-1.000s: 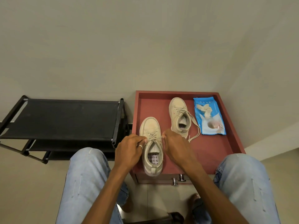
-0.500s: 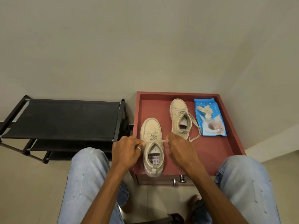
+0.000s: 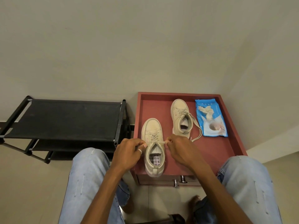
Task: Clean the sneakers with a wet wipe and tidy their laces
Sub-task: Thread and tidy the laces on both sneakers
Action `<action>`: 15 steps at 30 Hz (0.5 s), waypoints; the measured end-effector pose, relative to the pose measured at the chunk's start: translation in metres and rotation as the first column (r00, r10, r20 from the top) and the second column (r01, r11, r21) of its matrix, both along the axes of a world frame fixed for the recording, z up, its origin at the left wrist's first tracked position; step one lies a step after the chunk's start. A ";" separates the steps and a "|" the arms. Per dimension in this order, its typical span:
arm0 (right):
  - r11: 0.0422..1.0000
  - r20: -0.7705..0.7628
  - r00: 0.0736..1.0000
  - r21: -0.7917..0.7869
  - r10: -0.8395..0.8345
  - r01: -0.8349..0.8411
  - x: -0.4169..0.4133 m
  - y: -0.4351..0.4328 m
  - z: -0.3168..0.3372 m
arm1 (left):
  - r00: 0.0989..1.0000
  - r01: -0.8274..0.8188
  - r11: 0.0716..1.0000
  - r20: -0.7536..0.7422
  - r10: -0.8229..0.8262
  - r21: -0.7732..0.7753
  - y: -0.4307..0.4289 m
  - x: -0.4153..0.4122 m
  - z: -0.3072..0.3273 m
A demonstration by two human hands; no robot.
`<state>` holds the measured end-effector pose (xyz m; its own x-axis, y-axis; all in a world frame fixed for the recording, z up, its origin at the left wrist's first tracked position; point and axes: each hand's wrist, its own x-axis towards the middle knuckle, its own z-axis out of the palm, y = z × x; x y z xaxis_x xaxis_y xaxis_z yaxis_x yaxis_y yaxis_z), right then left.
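Sneaker (image 3: pixel 152 127), 7 o'clock on worktop (image 3: pixel 215 152). Left hand (image 3: pixel 129 152) and right hand (image 3: pixel 179 149) each pinch a lace (image 3: pixel 163 142) end, drawn taut sideways. Advice: pull evenly, keep tension while knotting. Second sneaker (image 3: pixel 178 109), 12 o'clock: laces loose.

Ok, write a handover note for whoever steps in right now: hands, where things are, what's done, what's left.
Left hand and right hand each pinch a lace end of the near sneaker, pulled taut across its opening.
Far sneaker sits behind on the red tray, laces loose; wipe pack beside it, crumpled wipe on top.
Done: wiping, apparently.
Left: knot the near laces, tidy the far ones.
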<state>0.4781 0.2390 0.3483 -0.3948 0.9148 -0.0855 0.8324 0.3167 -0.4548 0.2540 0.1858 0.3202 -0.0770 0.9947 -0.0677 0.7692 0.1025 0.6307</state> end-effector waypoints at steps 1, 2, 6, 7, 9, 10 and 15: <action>1.000 0.006 1.000 0.000 0.015 -0.015 0.001 0.000 0.001 | 1.000 -0.005 1.000 0.017 0.005 -0.009 0.000 -0.001 -0.001; 1.000 0.021 0.999 -0.005 0.029 -0.029 0.001 -0.001 0.002 | 1.000 -0.005 1.000 0.024 0.006 -0.016 0.000 -0.001 0.000; 0.997 0.013 0.999 -0.071 0.031 -0.030 0.002 -0.004 0.009 | 0.999 0.004 0.999 0.046 -0.003 -0.033 -0.001 0.001 0.004; 0.997 -0.015 1.000 -0.080 0.023 -0.025 0.001 -0.005 0.012 | 0.998 0.003 0.999 0.067 0.000 -0.046 0.000 0.002 0.004; 0.996 -0.070 0.997 -0.085 0.013 -0.019 -0.002 -0.007 0.018 | 0.992 0.004 0.998 0.123 0.004 -0.069 0.001 0.004 0.004; 0.996 -0.097 0.995 -0.088 0.009 -0.017 -0.003 -0.007 0.020 | 0.985 0.000 0.998 0.170 0.011 -0.066 0.002 0.005 0.004; 0.976 -0.342 0.938 -0.218 -0.064 -0.013 -0.013 -0.007 0.018 | 0.887 -0.059 0.995 0.453 0.088 -0.078 0.005 0.017 0.015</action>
